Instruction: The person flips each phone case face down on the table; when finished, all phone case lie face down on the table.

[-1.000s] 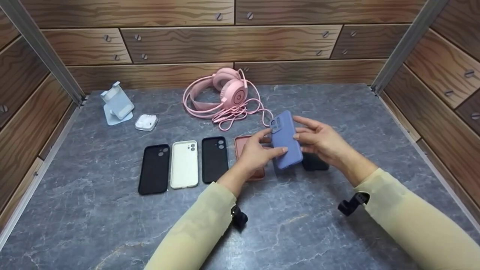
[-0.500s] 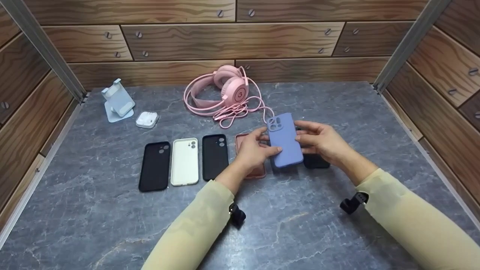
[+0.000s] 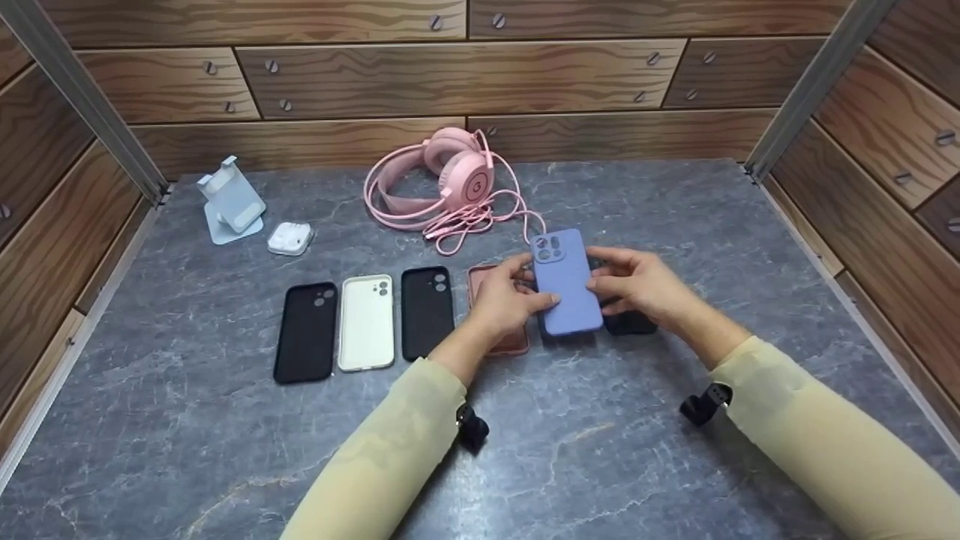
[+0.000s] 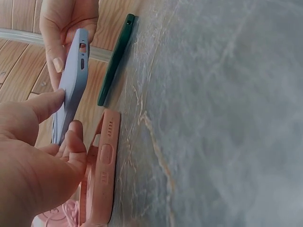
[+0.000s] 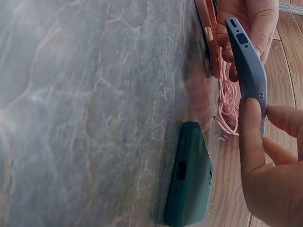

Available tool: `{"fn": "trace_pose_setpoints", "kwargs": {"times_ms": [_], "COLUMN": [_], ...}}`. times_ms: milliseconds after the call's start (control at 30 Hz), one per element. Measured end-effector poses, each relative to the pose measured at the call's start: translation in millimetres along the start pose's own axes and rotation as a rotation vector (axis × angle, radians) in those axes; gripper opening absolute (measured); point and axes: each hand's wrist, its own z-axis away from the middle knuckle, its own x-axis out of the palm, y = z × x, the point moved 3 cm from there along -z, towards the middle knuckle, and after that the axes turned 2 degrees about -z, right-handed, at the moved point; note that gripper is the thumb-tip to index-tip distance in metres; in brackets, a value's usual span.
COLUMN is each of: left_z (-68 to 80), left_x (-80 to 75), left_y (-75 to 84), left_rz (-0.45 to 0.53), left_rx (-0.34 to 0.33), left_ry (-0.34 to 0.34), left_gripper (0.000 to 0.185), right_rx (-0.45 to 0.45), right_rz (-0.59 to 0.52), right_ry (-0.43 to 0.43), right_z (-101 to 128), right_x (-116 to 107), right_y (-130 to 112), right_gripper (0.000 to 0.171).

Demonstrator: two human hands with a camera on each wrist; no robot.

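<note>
Both hands hold a lavender-blue phone case (image 3: 568,289) just above the grey table, camera cutout pointing away from me. My left hand (image 3: 523,291) pinches its left edge and my right hand (image 3: 624,280) pinches its right edge. In the left wrist view the blue case (image 4: 71,87) stands between my left hand (image 4: 42,156) and the right hand's fingers (image 4: 61,33). A pink case (image 3: 513,342) lies under the left hand, and a dark green case (image 3: 631,324) lies under the right. The right wrist view shows the blue case (image 5: 248,61) on edge, above the green case (image 5: 189,182).
A black case (image 3: 305,332), a white case (image 3: 367,322) and another black case (image 3: 427,311) lie in a row to the left. Pink headphones (image 3: 450,180) with a coiled cable, a pale blue phone stand (image 3: 231,202) and a white earbud box (image 3: 290,238) sit at the back. Wooden walls enclose the table.
Both hands have lowered the blue case a little toward the table and turned it flatter. The other cases have not moved.
</note>
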Motion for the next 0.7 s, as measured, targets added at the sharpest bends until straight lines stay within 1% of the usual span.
{"fn": "trace_pose_setpoints", "kwargs": {"times_ms": [200,333,500,600,700], "left_z": [-0.6,-0.5,-0.3,-0.1,-0.1], "left_x": [1.3,1.8,2.8,3.2,3.6], "left_y": [-2.3,-3.2,-2.2,-1.0,-0.4], "left_rz": [-0.034,-0.03,-0.033,-0.065,-0.119], "left_rx": [-0.016,-0.011,0.012,0.027,0.03], "left_ry": [-0.006,-0.008,-0.009,-0.007,-0.002], "left_gripper": [0.076,0.076,0.074,0.071,0.069], "right_rx": [-0.021,-0.017,-0.011,-0.009,-0.004], "right_rz": [0.12,0.188,0.242,0.259,0.275], "right_ry": [0.011,0.01,0.012,0.014,0.013], "right_z": [-1.1,-2.2,-2.7,-3.7,-4.7], "right_x": [-0.3,-0.5,-0.4,0.0,0.1], "right_y": [1.3,1.8,2.6,3.6,4.9], "right_gripper": [0.062,0.061,0.061,0.061,0.061]}}
